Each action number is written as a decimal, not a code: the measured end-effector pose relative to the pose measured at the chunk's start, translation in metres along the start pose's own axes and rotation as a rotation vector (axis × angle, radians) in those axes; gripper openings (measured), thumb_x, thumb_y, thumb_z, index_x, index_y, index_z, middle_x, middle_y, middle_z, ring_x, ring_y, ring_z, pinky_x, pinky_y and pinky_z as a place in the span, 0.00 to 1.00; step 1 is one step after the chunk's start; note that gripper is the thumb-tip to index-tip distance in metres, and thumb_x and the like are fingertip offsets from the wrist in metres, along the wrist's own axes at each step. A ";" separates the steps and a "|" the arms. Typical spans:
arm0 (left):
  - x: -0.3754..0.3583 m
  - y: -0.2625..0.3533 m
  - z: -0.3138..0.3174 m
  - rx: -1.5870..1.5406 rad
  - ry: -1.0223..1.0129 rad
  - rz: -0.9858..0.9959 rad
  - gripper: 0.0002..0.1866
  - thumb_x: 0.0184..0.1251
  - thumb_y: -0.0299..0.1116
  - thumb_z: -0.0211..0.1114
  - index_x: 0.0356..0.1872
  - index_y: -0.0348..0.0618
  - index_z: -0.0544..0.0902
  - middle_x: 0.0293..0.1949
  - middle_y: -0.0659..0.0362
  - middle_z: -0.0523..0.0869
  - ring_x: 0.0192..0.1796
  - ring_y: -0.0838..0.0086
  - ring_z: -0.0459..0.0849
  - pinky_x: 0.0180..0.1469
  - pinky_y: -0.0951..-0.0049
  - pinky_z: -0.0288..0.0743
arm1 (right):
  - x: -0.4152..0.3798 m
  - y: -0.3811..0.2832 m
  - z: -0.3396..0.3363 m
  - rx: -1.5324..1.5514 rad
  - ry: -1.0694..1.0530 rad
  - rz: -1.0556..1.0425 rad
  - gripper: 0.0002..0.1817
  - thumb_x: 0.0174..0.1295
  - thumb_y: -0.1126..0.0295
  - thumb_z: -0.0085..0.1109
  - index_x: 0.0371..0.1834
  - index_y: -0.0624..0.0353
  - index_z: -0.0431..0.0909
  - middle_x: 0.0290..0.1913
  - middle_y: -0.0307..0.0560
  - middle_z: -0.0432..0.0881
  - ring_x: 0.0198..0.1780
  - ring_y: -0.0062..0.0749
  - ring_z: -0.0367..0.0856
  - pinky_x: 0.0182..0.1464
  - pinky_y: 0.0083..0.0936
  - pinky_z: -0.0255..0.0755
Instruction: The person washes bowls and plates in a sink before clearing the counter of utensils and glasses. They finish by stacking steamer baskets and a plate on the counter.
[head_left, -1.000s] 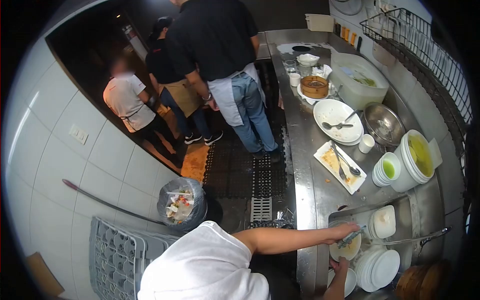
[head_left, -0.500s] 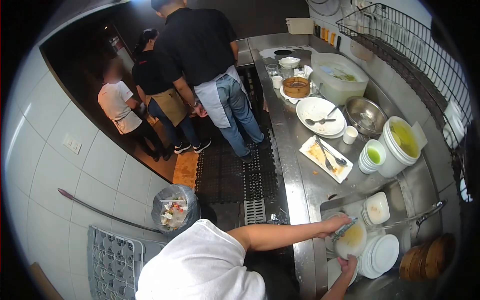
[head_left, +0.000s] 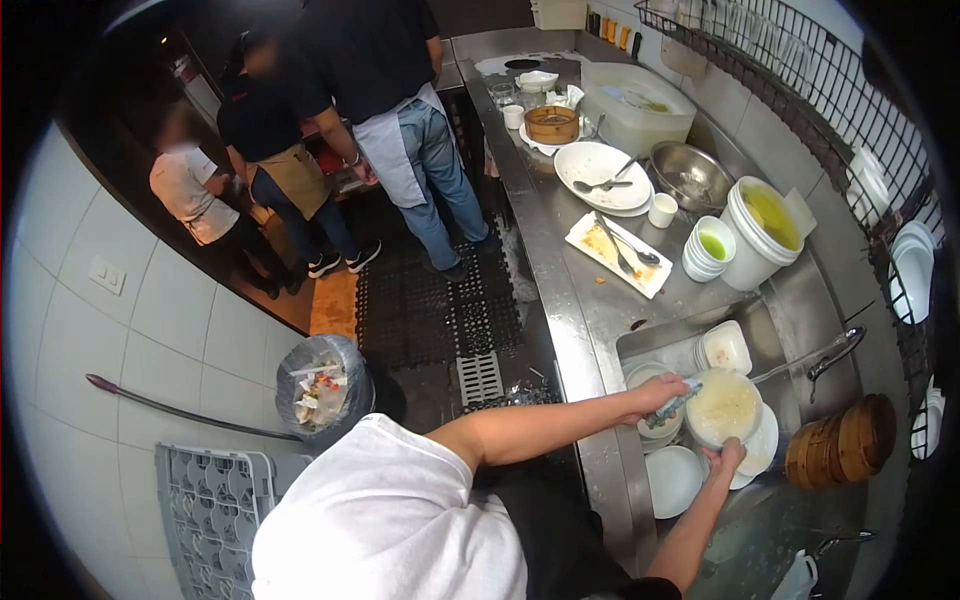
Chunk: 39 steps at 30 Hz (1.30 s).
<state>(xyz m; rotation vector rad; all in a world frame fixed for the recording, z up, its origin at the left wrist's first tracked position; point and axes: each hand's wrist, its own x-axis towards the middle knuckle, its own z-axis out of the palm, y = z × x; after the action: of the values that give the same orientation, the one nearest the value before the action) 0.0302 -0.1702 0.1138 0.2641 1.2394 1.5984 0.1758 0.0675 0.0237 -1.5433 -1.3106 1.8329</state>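
Observation:
My left hand (head_left: 655,398), the upper one in the head view, is closed around a greenish scrubbing pad (head_left: 680,397) at the rim of a round white bowl (head_left: 724,408). With my right hand (head_left: 726,458) I grip that bowl by its near edge. Cloudy, pale yellow liquid covers its inside. It is held over the sink (head_left: 625,350), where a thin stream from the tap (head_left: 838,355) reaches its far edge. Stacked white plates (head_left: 765,440) lie partly under it. A pale bowl (head_left: 674,482) sits at the lower left, and square white dishes (head_left: 728,347) stand behind.
Bamboo steamers (head_left: 840,442) stand right of the sink. On the counter are an oblong plate with cutlery (head_left: 612,262), a metal bowl (head_left: 690,172), a white bucket (head_left: 760,225) and stacked cups (head_left: 708,250). A waste bin (head_left: 325,390) is on the floor. Several people stand at upper left.
The white bowl has moved rightward toward the tap stream and is turned more face up, uncovering the pale bowl below. The scrubbing pad is now at its rim. The whole view has shifted.

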 end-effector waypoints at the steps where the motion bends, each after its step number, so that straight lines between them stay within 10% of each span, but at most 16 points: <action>1: -0.006 0.007 0.004 0.013 -0.009 0.001 0.24 0.69 0.44 0.55 0.60 0.43 0.69 0.45 0.61 0.78 0.39 0.78 0.78 0.41 0.75 0.74 | 0.007 0.003 -0.006 -0.213 0.135 -0.169 0.30 0.50 0.77 0.44 0.61 0.70 0.59 0.55 0.75 0.71 0.50 0.66 0.78 0.51 0.55 0.75; 5: 0.005 0.002 -0.001 -0.014 -0.092 0.042 0.24 0.68 0.45 0.56 0.61 0.43 0.70 0.46 0.61 0.78 0.37 0.79 0.78 0.37 0.74 0.73 | -0.039 -0.022 -0.008 -0.834 0.513 -0.656 0.26 0.55 0.78 0.45 0.60 0.67 0.60 0.48 0.76 0.76 0.49 0.68 0.77 0.51 0.49 0.69; 10: -0.017 0.032 -0.026 0.003 -0.190 0.049 0.25 0.69 0.44 0.56 0.61 0.41 0.71 0.47 0.58 0.79 0.45 0.76 0.77 0.45 0.75 0.73 | -0.091 -0.043 -0.005 -0.844 0.550 -1.027 0.27 0.55 0.83 0.44 0.61 0.59 0.61 0.45 0.71 0.79 0.46 0.68 0.77 0.43 0.53 0.67; 17: -0.017 0.036 -0.065 0.106 -0.156 0.175 0.27 0.65 0.45 0.60 0.60 0.40 0.73 0.52 0.55 0.80 0.52 0.72 0.77 0.54 0.72 0.70 | -0.108 -0.018 0.004 -0.651 0.777 -0.901 0.25 0.53 0.79 0.43 0.58 0.69 0.67 0.49 0.70 0.77 0.45 0.62 0.79 0.48 0.45 0.73; 24: -0.036 0.049 -0.037 0.526 -0.107 0.426 0.27 0.57 0.43 0.63 0.57 0.41 0.76 0.53 0.46 0.79 0.57 0.61 0.77 0.55 0.66 0.71 | -0.153 -0.001 0.037 0.166 0.283 -0.234 0.24 0.61 0.68 0.46 0.60 0.67 0.66 0.53 0.59 0.76 0.48 0.51 0.81 0.40 0.48 0.78; 39: -0.111 -0.041 0.081 0.979 0.290 0.597 0.20 0.57 0.42 0.59 0.51 0.54 0.83 0.54 0.43 0.71 0.54 0.47 0.71 0.54 0.48 0.68 | -0.218 -0.025 0.020 -0.029 -0.203 -0.411 0.29 0.72 0.54 0.42 0.68 0.63 0.56 0.62 0.60 0.67 0.57 0.48 0.75 0.48 0.40 0.78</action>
<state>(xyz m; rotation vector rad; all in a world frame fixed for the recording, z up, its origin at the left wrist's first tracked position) 0.1574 -0.2173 0.1603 1.1292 2.2680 1.3927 0.2174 -0.1002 0.1601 -1.0202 -1.6113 1.7378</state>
